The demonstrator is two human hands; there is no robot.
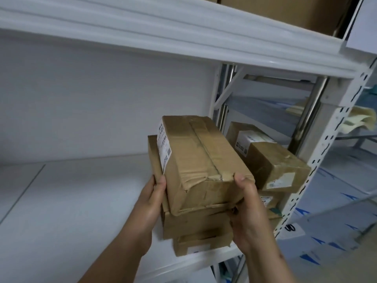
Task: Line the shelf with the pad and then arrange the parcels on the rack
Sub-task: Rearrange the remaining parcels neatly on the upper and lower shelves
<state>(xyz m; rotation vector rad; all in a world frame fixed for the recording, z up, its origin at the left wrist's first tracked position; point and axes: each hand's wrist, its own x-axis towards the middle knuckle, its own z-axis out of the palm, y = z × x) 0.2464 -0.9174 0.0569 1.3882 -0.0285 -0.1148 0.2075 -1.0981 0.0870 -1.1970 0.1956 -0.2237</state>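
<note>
— Both forearms reach up from the bottom edge. What do the hands have?

— Left hand (152,203) is curled round the left near corner of the top parcel (201,160), thumb on its upper edge. Right hand (247,209) grips the right near corner the same way, thumb on top by the torn tape seam.

— Where does that parcel sit?

— On a stack at the right end of the shelf (61,211). Under it lies a wider flat parcel (195,223), and below that a third parcel (202,243) at the shelf's front lip. The top one carries a white label on its left side.

— Is the shelf lined?

— A white pad (85,193) covers the surface; a seam runs across it on the left.

— Anything else to the right?

— Another pile beside the stack, against the perforated upright (318,152): a small taped box (277,166) resting on other parcels, and a labelled box (246,139) behind it.
</note>
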